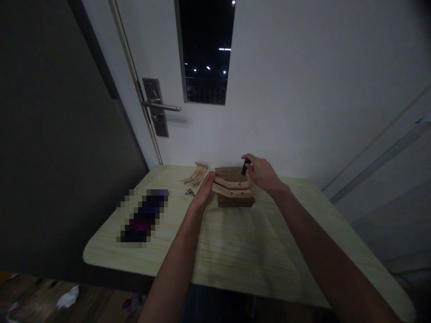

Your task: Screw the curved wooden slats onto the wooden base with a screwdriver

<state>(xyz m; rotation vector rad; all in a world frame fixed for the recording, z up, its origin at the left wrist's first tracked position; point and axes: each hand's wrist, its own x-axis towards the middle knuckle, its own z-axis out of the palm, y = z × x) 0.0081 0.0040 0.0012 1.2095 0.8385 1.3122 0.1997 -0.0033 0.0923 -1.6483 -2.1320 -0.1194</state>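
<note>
My right hand point(264, 174) is closed round the black handle of a screwdriver point(244, 167), whose shaft points down to a bent pale wooden piece point(232, 193). That piece has two angled strips with dark holes and rests on a brown block, perhaps cardboard point(235, 202). At its left end, my left hand point(206, 188) grips the wood with fingers wrapped round it. A second, similar wooden piece point(197, 174) lies behind and to the left. Beside my left hand sit several small metal screws point(190, 192).
The pale wood-grain table point(229, 251) stands against a white door with a metal handle point(163, 106) and a narrow window point(206, 54). On the table's left lies a pixelated dark object point(143, 217). White crumpled litter point(68, 297) is on the floor at lower left.
</note>
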